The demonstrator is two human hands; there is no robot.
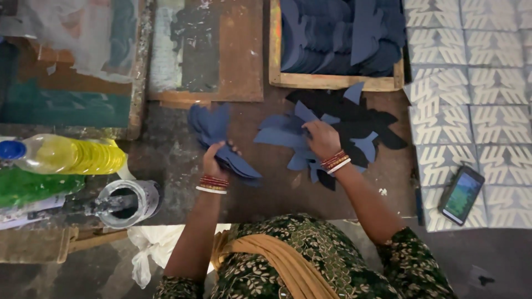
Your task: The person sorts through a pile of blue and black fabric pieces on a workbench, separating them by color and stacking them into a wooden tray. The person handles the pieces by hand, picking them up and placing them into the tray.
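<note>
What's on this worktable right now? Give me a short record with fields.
left hand: left hand holds a stack of blue cut pieces
right hand: right hand rests on a loose pile of blue and black pieces
behind: wooden tray filled with more blue pieces
left side: yellow bottle, open tin
right side: phone on patterned tiles
</note>
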